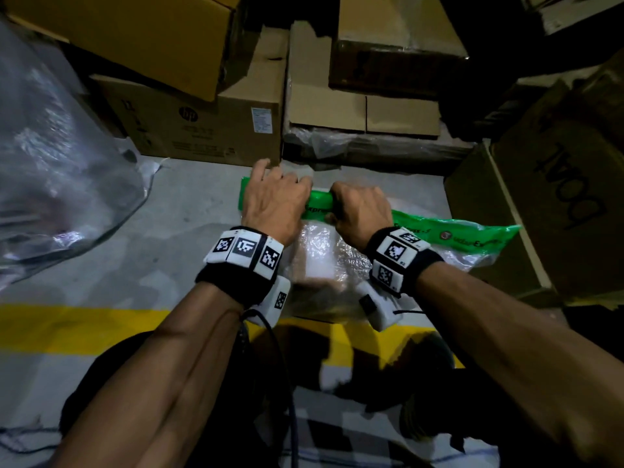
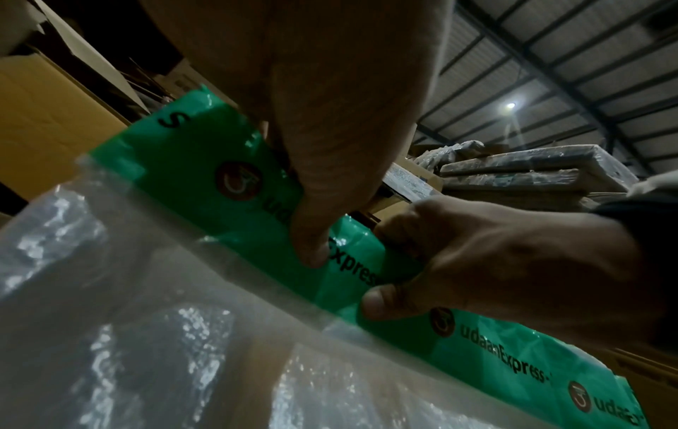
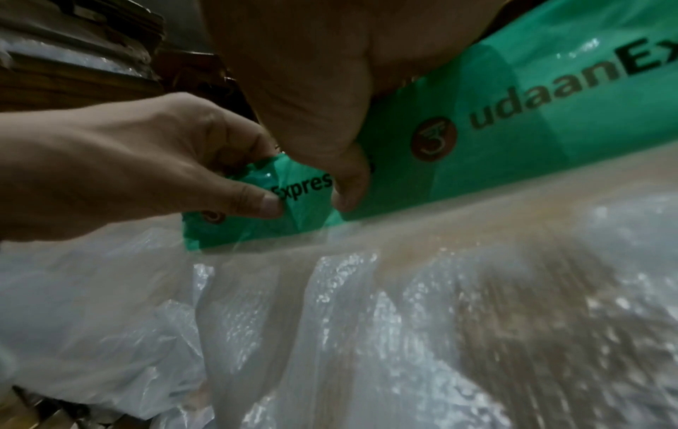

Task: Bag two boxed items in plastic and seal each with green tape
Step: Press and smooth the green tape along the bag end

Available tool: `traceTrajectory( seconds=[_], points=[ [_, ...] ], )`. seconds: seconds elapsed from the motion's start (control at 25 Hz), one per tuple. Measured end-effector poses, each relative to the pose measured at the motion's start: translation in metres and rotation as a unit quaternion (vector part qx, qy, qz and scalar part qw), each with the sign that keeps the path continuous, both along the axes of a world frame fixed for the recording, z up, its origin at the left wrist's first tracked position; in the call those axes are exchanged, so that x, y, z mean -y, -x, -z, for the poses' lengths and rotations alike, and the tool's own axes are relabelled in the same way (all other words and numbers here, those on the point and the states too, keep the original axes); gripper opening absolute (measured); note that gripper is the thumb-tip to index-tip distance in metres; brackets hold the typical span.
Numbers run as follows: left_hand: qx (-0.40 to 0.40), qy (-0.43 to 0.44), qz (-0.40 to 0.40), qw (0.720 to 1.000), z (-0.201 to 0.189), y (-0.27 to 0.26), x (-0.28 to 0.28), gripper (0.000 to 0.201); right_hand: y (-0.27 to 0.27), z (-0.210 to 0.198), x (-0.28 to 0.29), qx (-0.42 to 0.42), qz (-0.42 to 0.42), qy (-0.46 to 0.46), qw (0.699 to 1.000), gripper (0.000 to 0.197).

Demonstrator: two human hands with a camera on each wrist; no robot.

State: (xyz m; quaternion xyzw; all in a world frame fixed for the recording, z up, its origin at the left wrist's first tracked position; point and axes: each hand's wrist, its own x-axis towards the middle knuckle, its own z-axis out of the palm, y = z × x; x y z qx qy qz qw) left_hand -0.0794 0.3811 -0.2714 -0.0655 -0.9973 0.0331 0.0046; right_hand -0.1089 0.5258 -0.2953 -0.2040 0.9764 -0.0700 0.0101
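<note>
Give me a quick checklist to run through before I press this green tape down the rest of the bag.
1. Left hand grips the green tape: ok.
2. Right hand pinches the tape beside it: ok.
3. Tape lies along the plastic bag edge: ok.
4. Tape smooth: not ok, wrinkled at its right end.
5. Boxed item fully inside the bag: cannot tell.
6. Second boxed item bagged: cannot tell.

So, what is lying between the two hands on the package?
A short stretch of green tape printed "Express", over the plastic bag. The left hand and right hand pinch it; the right wrist view shows it best.
</note>
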Motion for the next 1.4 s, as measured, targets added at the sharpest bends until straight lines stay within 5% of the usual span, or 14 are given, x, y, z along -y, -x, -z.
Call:
traceTrajectory(
  seconds=[0.48, 0.84, 1.12, 1.4],
  points=[
    [-0.041, -0.050, -0.096, 0.993, 0.002, 0.001, 0.023, 0.017, -0.005, -0.003, -0.021, 0.006, 0.000, -0.003, 1.000, 0.028],
    [0.008, 0.014, -0.014, 1.000, -0.001, -0.002, 0.003, 0.046, 0.004, 0.001, -0.024, 0.023, 0.047, -0.034, 0.998, 0.017],
    [0.007, -0.046, -0.034, 0.998, 0.003, 0.000, -0.007, 0.014, -0.009, -0.005, -0.041, 0.021, 0.005, -0.025, 0.999, 0.024],
    [0.000, -0.031, -0.015, 0.999, 0.008, -0.002, -0.015, 0.024, -0.009, -0.002, -0.078, -0.001, 0.055, -0.079, 0.995, 0.016]
  ],
)
